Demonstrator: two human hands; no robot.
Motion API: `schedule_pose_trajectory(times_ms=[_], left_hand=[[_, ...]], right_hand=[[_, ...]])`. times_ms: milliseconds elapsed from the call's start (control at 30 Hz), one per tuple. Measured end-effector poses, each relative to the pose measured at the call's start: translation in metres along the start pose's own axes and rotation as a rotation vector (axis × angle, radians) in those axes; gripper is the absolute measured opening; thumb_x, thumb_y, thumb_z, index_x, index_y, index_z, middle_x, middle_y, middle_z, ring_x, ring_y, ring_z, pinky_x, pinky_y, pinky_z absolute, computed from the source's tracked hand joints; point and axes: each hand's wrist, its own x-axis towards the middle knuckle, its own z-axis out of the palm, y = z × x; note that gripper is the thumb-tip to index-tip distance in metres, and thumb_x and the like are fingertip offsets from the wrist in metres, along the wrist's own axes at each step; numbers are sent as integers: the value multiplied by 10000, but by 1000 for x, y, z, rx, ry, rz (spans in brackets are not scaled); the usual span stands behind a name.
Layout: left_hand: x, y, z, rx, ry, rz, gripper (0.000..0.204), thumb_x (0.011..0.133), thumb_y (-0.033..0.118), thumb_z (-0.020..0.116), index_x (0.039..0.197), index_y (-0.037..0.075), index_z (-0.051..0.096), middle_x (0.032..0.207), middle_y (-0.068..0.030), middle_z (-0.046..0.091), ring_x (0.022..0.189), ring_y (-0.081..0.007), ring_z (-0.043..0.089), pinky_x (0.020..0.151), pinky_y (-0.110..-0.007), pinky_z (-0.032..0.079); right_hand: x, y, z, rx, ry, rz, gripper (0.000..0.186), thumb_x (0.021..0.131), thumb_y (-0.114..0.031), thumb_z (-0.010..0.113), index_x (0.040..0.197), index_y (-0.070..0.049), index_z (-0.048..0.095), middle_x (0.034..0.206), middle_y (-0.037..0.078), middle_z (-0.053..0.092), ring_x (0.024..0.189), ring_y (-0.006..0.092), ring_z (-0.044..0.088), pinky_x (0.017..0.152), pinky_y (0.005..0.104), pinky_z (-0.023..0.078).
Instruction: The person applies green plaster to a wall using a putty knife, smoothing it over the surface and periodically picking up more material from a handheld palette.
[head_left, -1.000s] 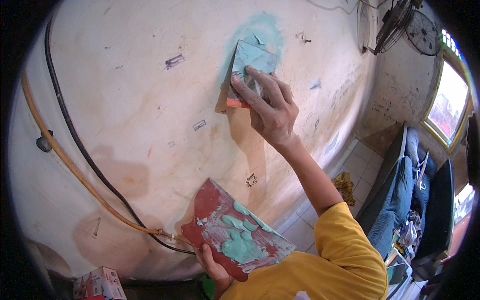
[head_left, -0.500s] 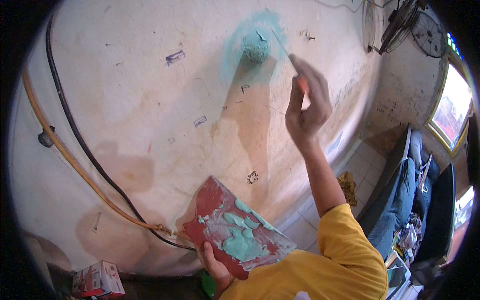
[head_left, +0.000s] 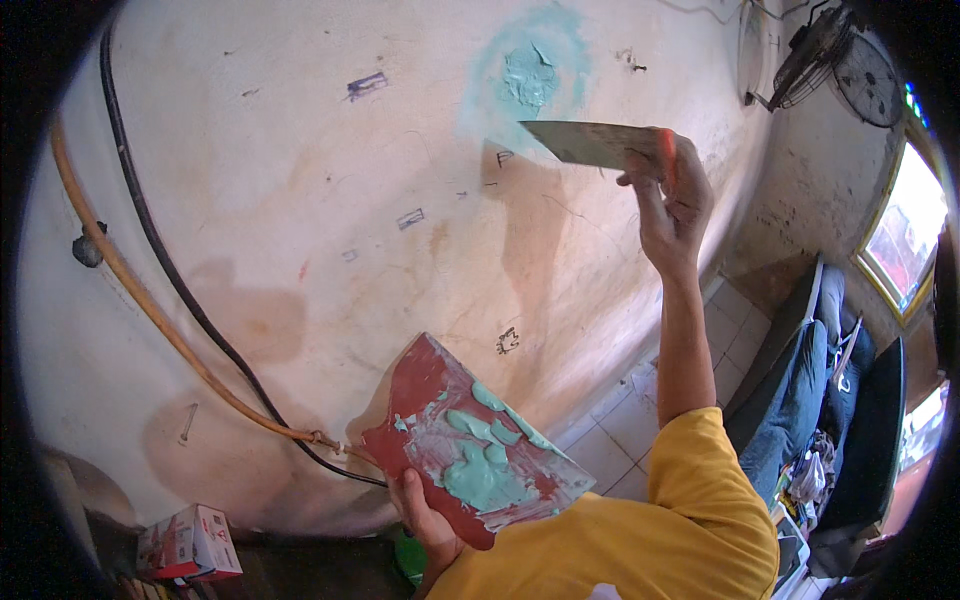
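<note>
my right hand (head_left: 680,215) grips the scraper (head_left: 590,146), far right | my left hand (head_left: 430,522) clamps the red board (head_left: 404,405), near left, green paste (head_left: 482,478) on it

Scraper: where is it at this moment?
In the head view, the scraper is above and right of centre, held in the right hand, appearing just below the green putty on the wall.

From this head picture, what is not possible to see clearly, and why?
In the head view:
Left hand: fingers mostly hidden by the board.
Scraper: its far face is turned away.
Green thing: partly behind the left hand, kind unclear.
Window: glare washes out the view outside.
</note>
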Motion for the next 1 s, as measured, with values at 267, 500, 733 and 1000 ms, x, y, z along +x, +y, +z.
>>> schedule_pose_trajectory(times_ms=[267, 500, 733, 1000], left_hand=[[-4, 0, 4, 33, 64, 4, 535, 868, 312, 522, 1309, 35, 398, 1284, -122, 453, 1172, -273, 441, 999, -412, 343], [-9, -1, 9, -4, 68, 31, 523, 857, 275, 546, 1287, 15, 401, 1246, -115, 462, 1119, -250, 456, 965, -385, 356], [-10, -17, 5, -74, 96, 22, 533, 844, 286, 575, 1276, 19, 413, 1239, -106, 468, 1113, -244, 458, 969, -382, 349], [-19, -20, 12, 121, 183, 85, 516, 851, 281, 565, 1266, 10, 423, 1233, -106, 471, 1107, -237, 461, 965, -358, 351]], right_hand=[[49, -1, 8, -43, -325, -83, 195, 853, 25, 550, 1044, 39, 587, 911, 60, 602, 765, 95, 578, 611, 216, 484], [80, 8, 3, -121, -252, -169, 193, 875, -21, 560, 1063, 21, 571, 834, 2, 572, 650, 44, 496, 552, 202, 429], [75, 9, 6, 41, -292, -117, 200, 903, -108, 569, 1057, 19, 564, 809, 3, 559, 616, 35, 461, 521, 192, 394], [88, 21, 12, 136, -254, -29, 200, 908, -136, 576, 1046, 8, 558, 785, -7, 550, 596, 34, 441, 497, 189, 367]])
